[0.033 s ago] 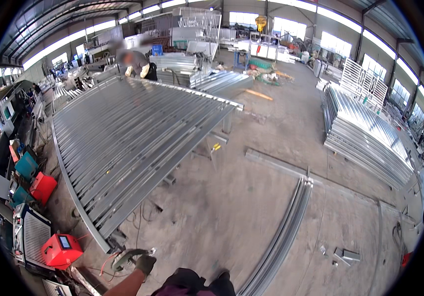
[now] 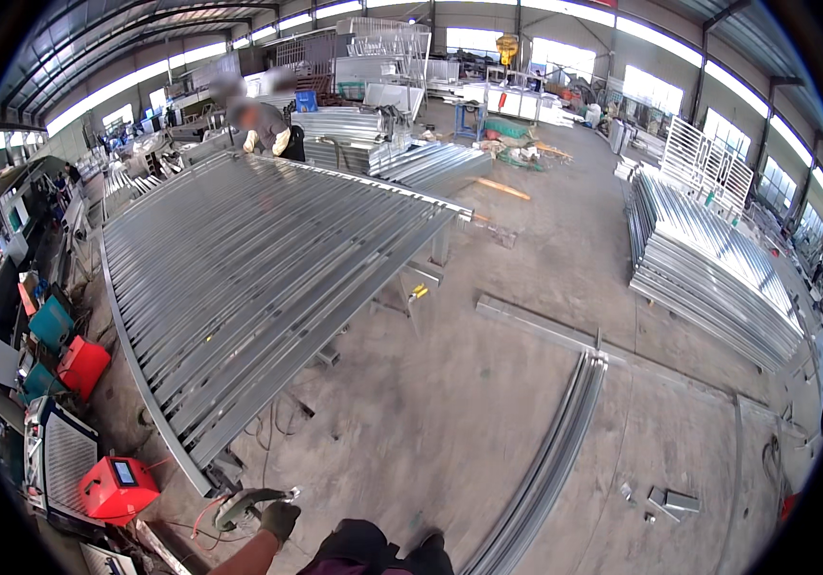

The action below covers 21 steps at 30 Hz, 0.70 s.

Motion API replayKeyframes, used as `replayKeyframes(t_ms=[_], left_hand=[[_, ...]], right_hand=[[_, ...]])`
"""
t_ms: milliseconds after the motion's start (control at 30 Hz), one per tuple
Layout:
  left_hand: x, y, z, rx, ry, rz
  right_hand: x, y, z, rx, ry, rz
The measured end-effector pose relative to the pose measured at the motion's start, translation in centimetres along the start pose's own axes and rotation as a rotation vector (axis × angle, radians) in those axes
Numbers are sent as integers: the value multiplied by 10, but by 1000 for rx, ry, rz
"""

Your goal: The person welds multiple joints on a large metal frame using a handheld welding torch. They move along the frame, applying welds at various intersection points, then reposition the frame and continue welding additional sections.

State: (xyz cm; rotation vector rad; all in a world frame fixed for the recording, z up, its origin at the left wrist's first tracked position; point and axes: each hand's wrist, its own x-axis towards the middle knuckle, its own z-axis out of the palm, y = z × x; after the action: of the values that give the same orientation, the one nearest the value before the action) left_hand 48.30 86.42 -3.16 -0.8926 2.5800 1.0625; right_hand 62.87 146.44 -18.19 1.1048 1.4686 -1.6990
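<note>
My left hand (image 2: 280, 520), in a dark glove, is low in the picture, left of my legs. Its fingers look closed around a curved grey-green tool (image 2: 239, 508) with a small shiny piece (image 2: 293, 494) at its right end. The exact kind of tool and the grip are hard to make out. Just beyond the tool is the near corner of a large metal panel (image 2: 267, 278), made of many parallel grey strips and raised on supports. My right hand is out of view.
A red machine (image 2: 119, 487) with a small screen stands at the left. Long metal profiles (image 2: 550, 446) lie on the floor to my right, near short metal offcuts (image 2: 675, 500). Stacked metal panels (image 2: 708, 264) are farther right. A person (image 2: 263, 129) is at the panel's far edge.
My left hand and the curved tool have shifted very slightly downward. Otherwise the scene looks the same.
</note>
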Motion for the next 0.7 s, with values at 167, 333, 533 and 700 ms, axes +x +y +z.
replayKeyframes(t_ms=[167,333,533,700], left_hand=[[-19,9,44,-101,77,-49],[-4,-16,82,48,65,130],[88,-10,96,279,-161,55],[201,-30,78,307,-358,72]], right_hand=[[71,-118,-83,-75,-15,-189],[127,-248,-81,-379,103,-114],[176,-301,-36,-363,104,-169],[188,-339,71,-451,27,-34]])
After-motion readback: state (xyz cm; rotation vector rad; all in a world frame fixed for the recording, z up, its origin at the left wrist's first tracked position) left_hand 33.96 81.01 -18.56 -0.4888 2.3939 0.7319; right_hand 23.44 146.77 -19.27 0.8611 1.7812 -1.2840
